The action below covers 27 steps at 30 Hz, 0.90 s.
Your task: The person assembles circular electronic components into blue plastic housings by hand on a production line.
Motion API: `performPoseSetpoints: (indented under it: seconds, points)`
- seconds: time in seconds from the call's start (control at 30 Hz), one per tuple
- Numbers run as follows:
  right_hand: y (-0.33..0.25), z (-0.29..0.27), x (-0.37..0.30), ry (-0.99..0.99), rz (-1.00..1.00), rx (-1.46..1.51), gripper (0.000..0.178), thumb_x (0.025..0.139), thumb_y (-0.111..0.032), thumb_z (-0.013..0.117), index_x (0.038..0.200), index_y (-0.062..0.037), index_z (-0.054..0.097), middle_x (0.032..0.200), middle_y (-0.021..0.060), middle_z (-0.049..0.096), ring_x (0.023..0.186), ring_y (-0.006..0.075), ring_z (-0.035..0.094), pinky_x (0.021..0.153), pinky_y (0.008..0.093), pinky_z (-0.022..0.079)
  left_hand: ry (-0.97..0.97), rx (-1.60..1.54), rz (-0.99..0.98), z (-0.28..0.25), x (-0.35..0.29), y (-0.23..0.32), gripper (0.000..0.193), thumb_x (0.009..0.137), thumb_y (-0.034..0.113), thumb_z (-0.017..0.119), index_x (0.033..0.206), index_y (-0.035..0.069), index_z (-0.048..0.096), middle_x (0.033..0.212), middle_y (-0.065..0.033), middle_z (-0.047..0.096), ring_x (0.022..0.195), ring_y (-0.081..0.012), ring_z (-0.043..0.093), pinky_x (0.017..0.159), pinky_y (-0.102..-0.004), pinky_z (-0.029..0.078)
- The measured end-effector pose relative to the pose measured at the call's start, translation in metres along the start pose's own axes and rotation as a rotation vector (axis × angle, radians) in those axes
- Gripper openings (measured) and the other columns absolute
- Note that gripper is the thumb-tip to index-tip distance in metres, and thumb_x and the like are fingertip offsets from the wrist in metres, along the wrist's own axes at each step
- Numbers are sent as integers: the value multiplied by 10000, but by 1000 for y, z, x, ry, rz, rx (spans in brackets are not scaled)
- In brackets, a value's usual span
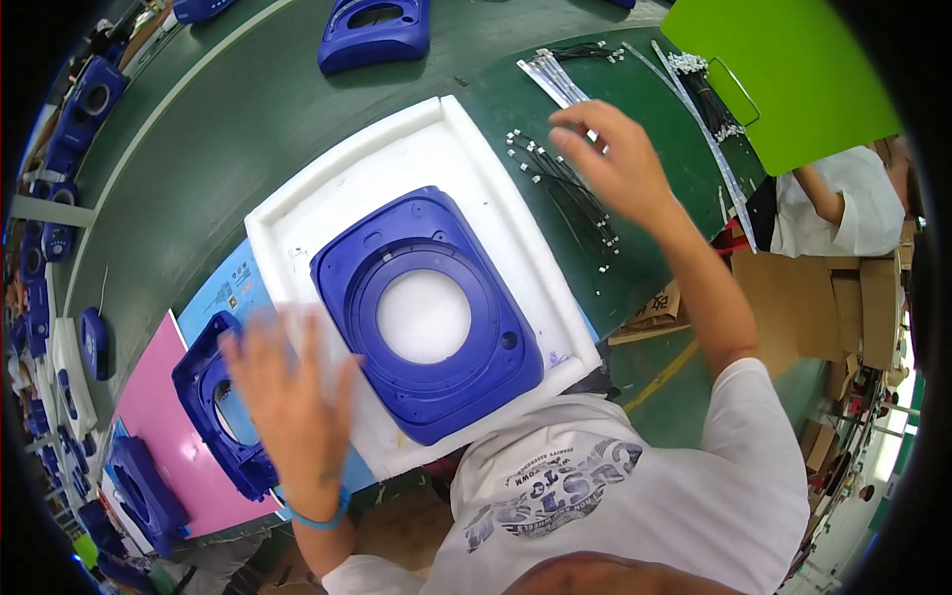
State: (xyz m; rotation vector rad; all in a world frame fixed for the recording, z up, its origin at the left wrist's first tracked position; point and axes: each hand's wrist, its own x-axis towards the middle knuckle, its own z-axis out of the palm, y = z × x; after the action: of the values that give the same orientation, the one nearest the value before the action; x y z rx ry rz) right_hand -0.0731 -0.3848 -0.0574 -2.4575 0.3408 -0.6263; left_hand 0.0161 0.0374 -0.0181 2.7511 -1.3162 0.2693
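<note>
A blue plastic housing panel [479, 297] with a large round opening lies in a shallow white foam tray [297, 208] in front of me. My left hand [293, 402] is blurred by motion, its fingers spread, over the tray's left edge and beside a second blue housing panel [194, 375], which it partly hides. My right hand [617, 164] hovers at the right, thumb and index finger apart, with nothing visible between them. Close below it lies a bundle of black cables [567, 188] with white connectors. Several pale strips [547, 77] lie just beyond the fingers, partly covered by them.
A bright green board [793, 69] with a wire handle stands at the upper right, near more black cables [706, 97] and a long strip [722, 169]. Another blue housing [375, 50] sits at the far side. Pink sheet [164, 397] lies left; another person [843, 203] is at right.
</note>
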Motion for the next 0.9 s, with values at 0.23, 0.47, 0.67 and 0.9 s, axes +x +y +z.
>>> performPoseSetpoints:
  seconds: [0.23,0.47,0.67,0.9]
  points:
    - [119,-1,48,-60,180,-397,392,977,-404,759,1144,-51,790,1106,124,765,999,311,750,865,432,587,-112,-39,-456,31,-58,-72,737,927,-64,689,1621,109,514,1706,-255,394,1525,-504,435,1237,-502,416]
    - [151,0,57,-45,398,-155,366,903,-338,829,1060,-12,772,943,120,783,820,258,751,764,388,579,-116,-15,-490,27,-78,-94,607,974,-52,646,1559,99,592,1704,-259,407,1543,-473,434,1234,-519,415]
    - [128,-36,64,27,459,447,242,1037,-223,748,1152,-15,702,932,48,737,751,123,656,694,273,510,133,-30,-300,10,-42,-62,491,970,-16,701,1459,4,657,1618,-258,525,1516,-452,485,1224,-538,416]
    - [100,-109,72,312,202,396,316,1048,-223,738,1276,-11,690,937,44,763,712,79,636,628,220,469,289,-521,-129,13,-14,-37,272,939,-23,752,1209,-39,767,1401,-212,700,1328,-395,658,1133,-472,499]
